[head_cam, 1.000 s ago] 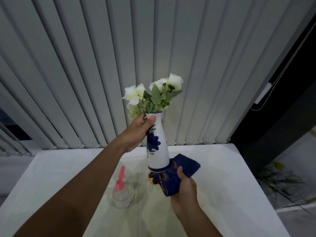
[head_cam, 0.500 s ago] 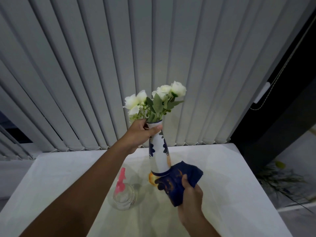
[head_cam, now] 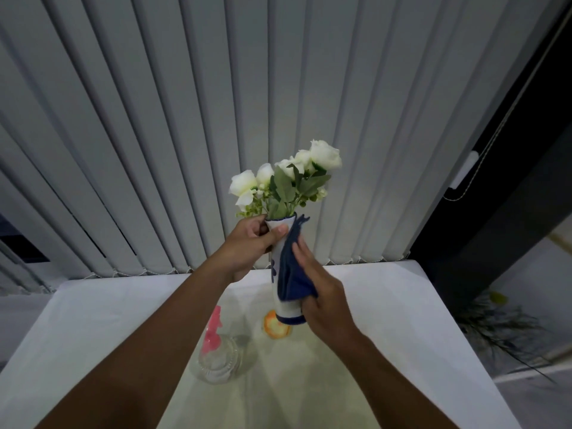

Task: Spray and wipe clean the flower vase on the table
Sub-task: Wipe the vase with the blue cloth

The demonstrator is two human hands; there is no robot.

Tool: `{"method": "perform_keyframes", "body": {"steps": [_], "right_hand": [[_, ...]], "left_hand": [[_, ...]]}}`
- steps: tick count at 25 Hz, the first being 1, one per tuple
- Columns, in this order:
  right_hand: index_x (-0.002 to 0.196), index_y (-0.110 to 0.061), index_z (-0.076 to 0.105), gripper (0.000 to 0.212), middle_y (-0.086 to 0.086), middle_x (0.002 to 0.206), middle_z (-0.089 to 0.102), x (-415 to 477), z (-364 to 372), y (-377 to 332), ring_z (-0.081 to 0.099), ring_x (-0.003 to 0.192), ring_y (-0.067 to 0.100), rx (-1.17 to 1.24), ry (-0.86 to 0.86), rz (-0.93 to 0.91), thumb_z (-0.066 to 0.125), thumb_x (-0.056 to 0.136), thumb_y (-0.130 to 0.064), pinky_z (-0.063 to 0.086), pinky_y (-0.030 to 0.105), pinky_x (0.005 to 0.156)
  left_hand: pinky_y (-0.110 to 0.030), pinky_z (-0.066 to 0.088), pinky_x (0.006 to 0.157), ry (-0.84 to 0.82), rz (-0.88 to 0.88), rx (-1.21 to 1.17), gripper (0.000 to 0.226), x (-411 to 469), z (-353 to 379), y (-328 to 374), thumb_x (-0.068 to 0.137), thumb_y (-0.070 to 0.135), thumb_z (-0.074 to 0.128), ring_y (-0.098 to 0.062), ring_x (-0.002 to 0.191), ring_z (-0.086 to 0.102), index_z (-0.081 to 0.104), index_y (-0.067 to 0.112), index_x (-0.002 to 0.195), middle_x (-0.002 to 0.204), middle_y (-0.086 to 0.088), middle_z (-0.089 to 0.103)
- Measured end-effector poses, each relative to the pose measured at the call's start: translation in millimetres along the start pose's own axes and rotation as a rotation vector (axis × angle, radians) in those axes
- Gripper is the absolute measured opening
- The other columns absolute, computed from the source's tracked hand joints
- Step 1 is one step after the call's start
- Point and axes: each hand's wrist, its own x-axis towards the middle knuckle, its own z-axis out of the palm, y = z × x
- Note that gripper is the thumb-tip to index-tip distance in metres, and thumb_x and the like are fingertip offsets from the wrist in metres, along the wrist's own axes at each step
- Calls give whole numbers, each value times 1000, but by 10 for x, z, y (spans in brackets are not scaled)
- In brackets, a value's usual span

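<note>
A tall white vase with blue flower painting and a blue base band is held upright above the table. White flowers with green leaves stand in it. My left hand grips the vase's neck just under the rim. My right hand presses a dark blue cloth flat against the vase's right side, covering it from rim to lower body. A clear spray bottle with a pink trigger head stands on the table to the left, below my left forearm.
The white table spreads under my arms. A small orange and white object lies on it beside the vase's base. Grey vertical blinds hang behind. A dark frame and a plant are at the right.
My right hand has lifted the cloth from the vase's base up along its side to the rim. The vase stays in my left hand.
</note>
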Motion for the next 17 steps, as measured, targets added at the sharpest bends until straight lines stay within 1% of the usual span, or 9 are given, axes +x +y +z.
{"method": "perform_keyframes", "body": {"steps": [2,4,7,9,11,13,14,15,17], "right_hand": [[155,-12,40,91,-2,167,31,-296,78,165,32,152,25,-101,-9,-109,46,73,26,33,38,121],[153,-9,44,79,-2,167,32,-617,167,320,35,150,25,-153,-20,-190,59,82,23,33,39,120],[151,-13,47,70,-3,165,36,-982,200,472,40,148,24,-141,-89,-207,64,89,12,40,39,117],[147,-14,53,64,-2,158,47,-1065,224,463,48,143,24,-15,6,-120,61,89,11,44,43,114],[141,-23,62,69,-2,133,71,-936,205,352,69,117,16,233,229,146,51,82,13,57,43,97],[137,-35,64,79,-2,100,81,-652,92,229,71,76,10,277,389,214,44,74,9,61,36,66],[139,-33,62,79,2,103,80,-461,38,167,71,78,14,274,422,177,45,74,9,62,38,67],[142,-27,60,78,6,120,76,-266,3,80,72,99,19,248,416,115,48,75,10,61,40,84],[147,-17,53,77,2,153,54,3,-20,-49,50,141,22,125,251,-74,53,77,15,42,35,114]], "left_hand": [[-27,61,82,42,-11,-49,25,17,-32,12,99,8,64,-21,99,74,67,2,123,110,-12,78],[-31,61,86,79,-28,-93,31,27,-117,31,97,10,66,-26,103,74,65,1,127,116,-18,76],[-30,61,83,75,-38,-125,31,24,-205,70,95,13,69,-23,99,76,67,5,124,112,-15,79],[-30,61,82,66,-35,-140,29,26,-217,92,95,14,68,-22,98,77,67,7,123,112,-13,79],[-30,61,82,62,-21,-145,27,27,-201,116,97,12,66,-22,98,77,68,8,123,112,-13,79],[-28,61,81,49,-21,-137,22,14,-157,132,98,11,65,-19,96,77,69,10,119,110,-11,80],[-27,61,81,42,-25,-127,19,7,-132,133,99,11,64,-19,96,77,70,10,117,110,-10,80],[-27,61,82,34,-31,-116,18,-3,-110,131,99,11,64,-19,97,77,70,10,116,110,-11,80],[-27,62,83,25,-37,-97,21,-20,-48,121,99,11,64,-20,94,76,70,4,118,110,-14,79]]}}
